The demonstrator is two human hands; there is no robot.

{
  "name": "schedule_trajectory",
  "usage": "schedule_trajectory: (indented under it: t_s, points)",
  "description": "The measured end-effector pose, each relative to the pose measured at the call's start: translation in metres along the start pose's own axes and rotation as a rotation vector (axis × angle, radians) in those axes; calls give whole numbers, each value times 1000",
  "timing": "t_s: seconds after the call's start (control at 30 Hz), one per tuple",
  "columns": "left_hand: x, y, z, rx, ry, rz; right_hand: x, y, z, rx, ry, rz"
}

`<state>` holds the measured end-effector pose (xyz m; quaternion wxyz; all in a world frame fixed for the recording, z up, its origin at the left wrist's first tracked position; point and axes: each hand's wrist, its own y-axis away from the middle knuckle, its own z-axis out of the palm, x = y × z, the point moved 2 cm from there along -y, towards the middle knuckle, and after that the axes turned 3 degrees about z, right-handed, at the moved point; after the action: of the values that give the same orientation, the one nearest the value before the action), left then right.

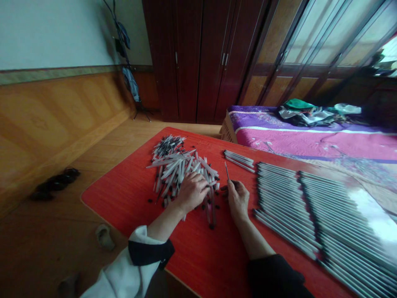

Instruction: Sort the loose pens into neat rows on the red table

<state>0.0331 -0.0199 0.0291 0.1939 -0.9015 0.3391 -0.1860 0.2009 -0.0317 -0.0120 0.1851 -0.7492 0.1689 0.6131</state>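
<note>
the left hand [192,192] is laid open-fingered over a heap of pens [176,169] on the red table [124,203]; a thin refill [227,170] is pinched tightly by the right hand [238,200], just beside rows of pens [288,207].

Pens [178,169]: smooth white plastic barrels, black tips. Table [130,198]: glossy red laminate.

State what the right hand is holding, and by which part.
The right hand pinches a thin pen refill at its lower end, between the fingertips.
</note>
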Motion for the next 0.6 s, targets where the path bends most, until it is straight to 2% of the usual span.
schedule_trajectory:
  t_s: [0.17, 0.3, 0.47, 0.53, 0.6]
  points:
    - [32, 6, -1, -233, -114, 385, 3, -3, 0, 1, 0, -38]
    - [38, 5, 2, -292, -227, 536, 1, -2, -2, -4, -12, -29]
    - [30, 1, 4, -238, -163, 525, 1, -2, -3, 13, -42, -22]
    - [28, -3, 0, -152, -31, 433, 1, -3, -4, 6, -48, -28]
    - [25, -8, -6, -27, 137, 283, 2, -2, -4, -7, -54, -36]
